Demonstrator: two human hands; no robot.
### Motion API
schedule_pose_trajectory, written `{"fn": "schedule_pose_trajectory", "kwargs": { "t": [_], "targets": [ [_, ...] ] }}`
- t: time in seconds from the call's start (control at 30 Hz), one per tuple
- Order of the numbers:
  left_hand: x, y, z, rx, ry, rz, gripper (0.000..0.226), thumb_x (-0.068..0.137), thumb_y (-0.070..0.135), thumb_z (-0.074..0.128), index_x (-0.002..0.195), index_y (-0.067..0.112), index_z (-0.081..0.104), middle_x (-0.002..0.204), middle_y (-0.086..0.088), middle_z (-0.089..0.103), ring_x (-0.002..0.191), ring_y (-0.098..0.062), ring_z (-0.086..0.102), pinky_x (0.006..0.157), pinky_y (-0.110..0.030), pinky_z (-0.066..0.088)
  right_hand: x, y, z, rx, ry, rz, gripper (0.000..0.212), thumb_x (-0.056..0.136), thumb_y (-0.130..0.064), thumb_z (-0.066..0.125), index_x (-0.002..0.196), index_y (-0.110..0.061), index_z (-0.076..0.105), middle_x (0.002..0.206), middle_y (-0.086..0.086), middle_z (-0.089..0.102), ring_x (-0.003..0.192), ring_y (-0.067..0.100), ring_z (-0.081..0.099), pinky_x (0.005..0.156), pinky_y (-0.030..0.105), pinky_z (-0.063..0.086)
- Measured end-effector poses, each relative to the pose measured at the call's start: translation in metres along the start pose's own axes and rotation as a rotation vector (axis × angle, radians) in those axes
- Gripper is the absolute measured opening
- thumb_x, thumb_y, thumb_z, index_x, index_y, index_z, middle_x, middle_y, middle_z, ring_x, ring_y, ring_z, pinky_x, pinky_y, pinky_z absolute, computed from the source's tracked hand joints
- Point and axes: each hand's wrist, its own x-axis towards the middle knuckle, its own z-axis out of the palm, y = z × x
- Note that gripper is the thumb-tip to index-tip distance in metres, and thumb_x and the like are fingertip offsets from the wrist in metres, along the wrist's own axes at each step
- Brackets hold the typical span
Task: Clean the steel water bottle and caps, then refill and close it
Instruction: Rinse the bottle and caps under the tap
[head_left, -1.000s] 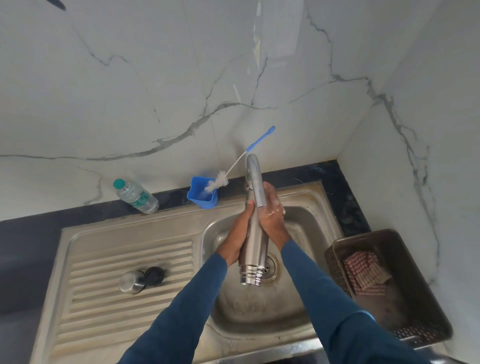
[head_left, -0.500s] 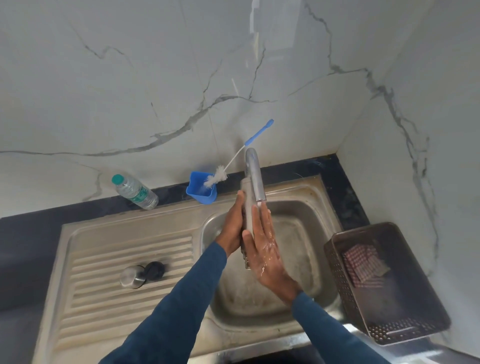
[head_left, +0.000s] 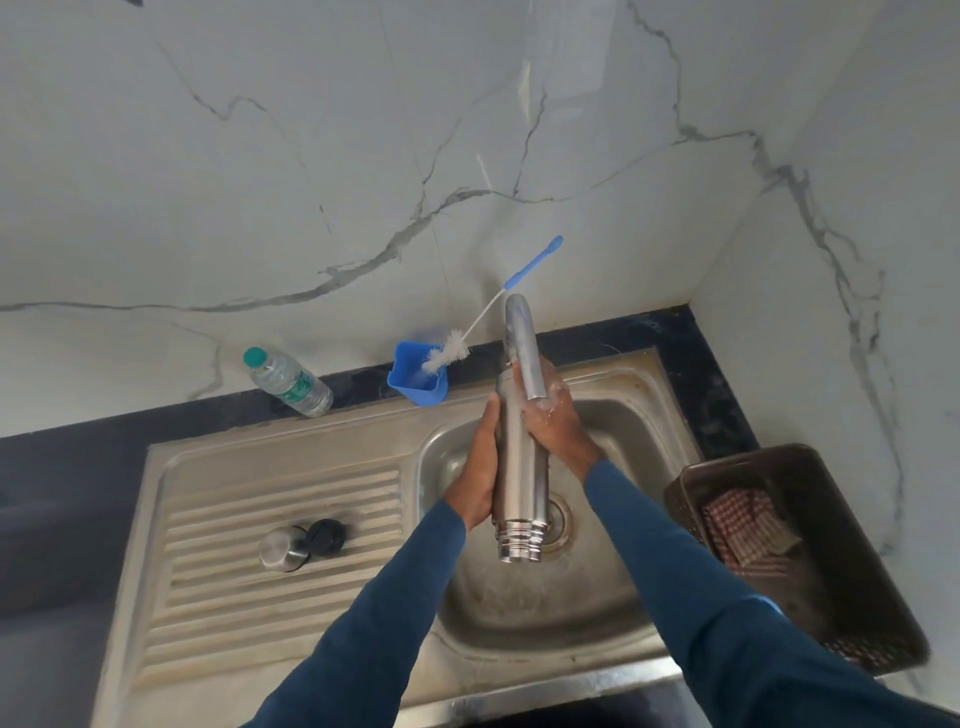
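The stainless steel sink with its ribbed drainboard filled the lower view, and a brown perforated plastic basket stood just beside its right edge. Over the basin, the tall cylindrical steel water bottle was held nearly upright but inverted. Its threaded mouth hung low above the drain and its base was up beside the spout of the curved steel tap.

The step looked like rinsing the outer wall. Doing it well would mean turning the bottle so every side gets rubbed, keeping the mouth down to drain, and gripping firmly, since wet steel is likely to slip.

The left hand lay along the bottle's left side with its fingers curled round the body. The right hand, glistening wet, wrapped the upper part just under the spout. Both blue-sleeved forearms reached in from below.

The rounded steel cap and the black inner cap lay touching on the drainboard, well apart from the bottle.
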Motion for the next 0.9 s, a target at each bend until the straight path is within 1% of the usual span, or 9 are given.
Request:
{"fn": "schedule_pose_trajectory", "kwargs": {
  "t": [0.07, 0.13, 0.27, 0.33, 0.4, 0.47, 0.6, 0.73, 0.9],
  "targets": [
    [0.0, 0.003, 0.003, -0.002, -0.053, 0.023, 0.062, 0.104, 0.069, 0.041, 0.126, 0.02, 0.073, 0.108, -0.013, 0.079, 0.094, -0.023, 0.075, 0.094, -0.042, 0.06, 0.003, -0.003, 0.001, -0.033, 0.037, -0.007, 0.028, 0.102, -0.011, 0.062, 0.13, -0.008, 0.058, 0.114, 0.008, 0.065, 0.101, 0.019, 0.065, 0.088, 0.027, 0.055],
    [-0.001, 0.007, 0.007, -0.019, -0.079, 0.031, 0.064, 0.102, 0.068, 0.048, 0.131, 0.017, 0.073, 0.117, -0.016, 0.077, 0.101, -0.025, 0.075, 0.098, -0.043, 0.058, -0.003, -0.011, 0.005, -0.026, 0.106, -0.047, 0.03, 0.106, -0.02, 0.059, 0.134, -0.01, 0.054, 0.119, 0.005, 0.063, 0.106, 0.016, 0.063, 0.092, 0.024, 0.052],
    [0.009, 0.007, 0.007, -0.111, -0.076, 0.052, 0.063, 0.103, 0.065, 0.048, 0.136, 0.016, 0.071, 0.115, -0.015, 0.075, 0.106, -0.028, 0.073, 0.1, -0.043, 0.057, -0.04, -0.024, 0.014, 0.093, 0.057, 0.046, 0.064, 0.111, -0.034, 0.051, 0.164, -0.013, 0.023, 0.141, 0.007, 0.059, 0.123, 0.0, 0.061, 0.104, 0.019, 0.048],
    [0.013, 0.004, 0.004, -0.135, -0.091, 0.083, 0.061, 0.105, 0.065, 0.046, 0.137, 0.019, 0.071, 0.116, -0.013, 0.073, 0.109, -0.026, 0.071, 0.104, -0.043, 0.053, -0.06, -0.019, 0.017, -0.081, 0.031, -0.016, 0.069, 0.111, -0.038, 0.045, 0.168, -0.014, 0.014, 0.169, 0.009, 0.03, 0.151, 0.008, 0.037, 0.124, 0.025, 0.032],
    [0.012, 0.003, 0.002, -0.144, -0.057, 0.067, 0.065, 0.104, 0.067, 0.046, 0.13, 0.015, 0.075, 0.114, -0.013, 0.074, 0.107, -0.025, 0.072, 0.107, -0.044, 0.052, -0.079, -0.015, 0.019, -0.263, -0.021, -0.12, 0.062, 0.114, -0.035, 0.035, 0.168, -0.009, 0.014, 0.176, 0.009, 0.01, 0.161, 0.012, 0.012, 0.131, 0.033, 0.016],
    [0.015, 0.001, 0.0, -0.153, -0.007, 0.049, 0.072, 0.102, 0.071, 0.047, 0.126, 0.009, 0.075, 0.11, -0.015, 0.075, 0.104, -0.027, 0.074, 0.105, -0.046, 0.054, -0.1, -0.012, 0.019, -0.334, -0.023, -0.263, 0.059, 0.116, -0.032, 0.026, 0.165, 0.0, 0.018, 0.174, 0.012, 0.006, 0.162, 0.009, -0.004, 0.133, 0.038, 0.009],
    [0.019, 0.001, -0.001, -0.21, 0.056, 0.006, 0.079, 0.1, 0.073, 0.046, 0.132, 0.004, 0.069, 0.113, -0.021, 0.074, 0.096, -0.028, 0.074, 0.094, -0.043, 0.058, -0.138, -0.001, 0.012, -0.451, -0.077, -0.352, 0.063, 0.112, -0.03, 0.031, 0.167, -0.006, 0.012, 0.177, 0.009, -0.002, 0.164, 0.026, -0.005, 0.131, 0.052, 0.017],
    [0.021, -0.001, 0.001, -0.215, 0.093, -0.028, 0.082, 0.104, 0.072, 0.036, 0.126, 0.002, 0.071, 0.109, -0.023, 0.076, 0.088, -0.028, 0.074, 0.082, -0.039, 0.062, -0.146, 0.002, 0.007, -0.394, -0.139, -0.299, 0.065, 0.112, -0.034, 0.03, 0.168, -0.013, 0.006, 0.177, 0.0, -0.009, 0.163, 0.023, -0.008, 0.131, 0.054, 0.015],
    [0.019, -0.005, 0.0, -0.149, 0.097, 0.003, 0.082, 0.104, 0.074, 0.031, 0.126, 0.009, 0.076, 0.12, -0.02, 0.075, 0.115, -0.033, 0.072, 0.109, -0.047, 0.054, -0.108, -0.007, 0.004, -0.242, -0.093, -0.253, 0.071, 0.113, -0.048, 0.025, 0.167, -0.005, 0.009, 0.176, 0.012, -0.001, 0.163, 0.017, -0.009, 0.133, 0.036, 0.004]
  ]
}}
